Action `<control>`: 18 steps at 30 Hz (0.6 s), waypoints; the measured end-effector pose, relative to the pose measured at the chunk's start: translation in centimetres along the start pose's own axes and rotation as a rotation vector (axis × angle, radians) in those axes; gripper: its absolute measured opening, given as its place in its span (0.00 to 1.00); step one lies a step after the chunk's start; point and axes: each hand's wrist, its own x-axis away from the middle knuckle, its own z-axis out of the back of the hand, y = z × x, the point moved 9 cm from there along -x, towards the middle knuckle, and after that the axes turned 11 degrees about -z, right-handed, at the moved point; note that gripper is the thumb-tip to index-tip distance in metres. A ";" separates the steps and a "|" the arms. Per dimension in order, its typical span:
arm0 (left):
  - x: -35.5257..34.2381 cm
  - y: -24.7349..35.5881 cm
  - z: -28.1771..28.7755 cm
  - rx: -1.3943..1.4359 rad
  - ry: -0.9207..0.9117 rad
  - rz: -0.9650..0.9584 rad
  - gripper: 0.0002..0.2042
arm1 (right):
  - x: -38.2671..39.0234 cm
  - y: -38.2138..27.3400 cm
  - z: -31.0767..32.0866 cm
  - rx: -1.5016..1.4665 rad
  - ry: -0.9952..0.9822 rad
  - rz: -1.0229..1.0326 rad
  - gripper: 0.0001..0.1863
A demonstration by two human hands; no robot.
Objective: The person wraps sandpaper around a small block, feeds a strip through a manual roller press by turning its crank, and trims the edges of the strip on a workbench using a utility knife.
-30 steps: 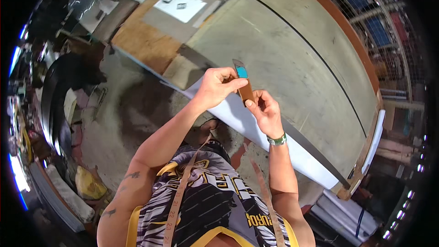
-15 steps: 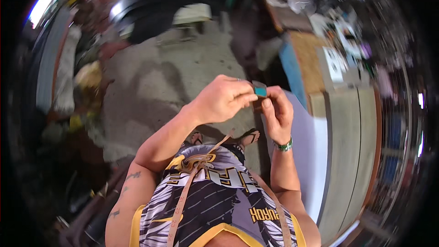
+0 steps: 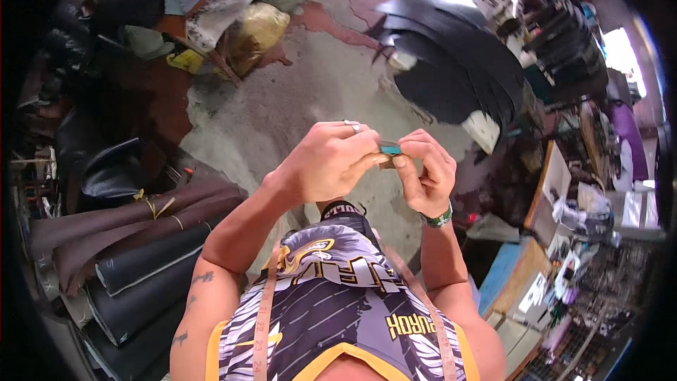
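In front of my waist, a small flat piece [image 3: 390, 149], teal with a greyish strip along its top edge, is pinched between both hands. My left hand [image 3: 330, 159], with rings on it, grips its left end between thumb and fingers. Closed on the right end is my right hand [image 3: 427, 169], thumb below and fingers above. A brownish bit shows just under the teal part; its kind I cannot make out. A tape measure [image 3: 262, 324] hangs down both sides of my chest.
Rolls of dark sheet material [image 3: 151, 268] lie at the left. Large black sheets [image 3: 451, 63] are stacked at the far right. A cluttered workbench [image 3: 518, 279] stands at the lower right. A yellowish bag [image 3: 262, 34] sits on the floor at the upper left.
My view has swung to the left: the workbench and black sheets now lie farther right, and the dark rolls show plainly. Both hands still hold the small teal piece, which is tilted differently.
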 end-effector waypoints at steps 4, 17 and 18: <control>-1.4 -6.5 5.7 -0.062 0.076 0.087 0.04 | -8.2 5.5 -3.9 -0.309 -0.084 -0.060 0.06; -5.4 -27.8 17.8 0.027 0.373 0.260 0.07 | -27.9 13.4 -13.6 0.047 0.053 0.026 0.07; -6.0 -28.9 18.9 0.023 0.377 0.161 0.06 | -29.1 14.3 -14.4 0.022 0.062 -0.002 0.07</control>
